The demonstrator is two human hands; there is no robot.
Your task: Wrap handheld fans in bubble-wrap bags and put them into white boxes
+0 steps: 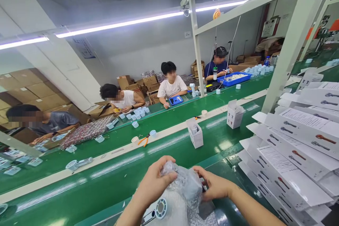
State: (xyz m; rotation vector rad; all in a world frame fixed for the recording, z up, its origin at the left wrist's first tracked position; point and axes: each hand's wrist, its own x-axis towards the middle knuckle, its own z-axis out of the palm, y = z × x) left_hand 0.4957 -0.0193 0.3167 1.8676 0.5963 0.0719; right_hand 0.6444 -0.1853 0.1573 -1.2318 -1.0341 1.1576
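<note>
Between my two hands is a crinkled clear plastic bubble-wrap bag (187, 183), with something pale inside that I cannot make out. My left hand (155, 182) grips its upper left side, thumb lying across the top. From the right, my right hand (215, 185) curls its fingers against the bag's other side. Under the bag lies a whitish wrapped bundle (171, 208), its contents hidden. Close to my left wrist rests a round light-blue and white part (161, 208) with a slotted ring, beside a metallic piece.
White printed cartons (293, 162) are stacked at right. Open white boxes (196, 137) stand on the green conveyor (113, 187). Orange-handled pliers (144, 140) and a blue-rimmed round part (153, 133) lie on the pale strip. Several co-workers sit across the line. A white post (283, 49) rises at right.
</note>
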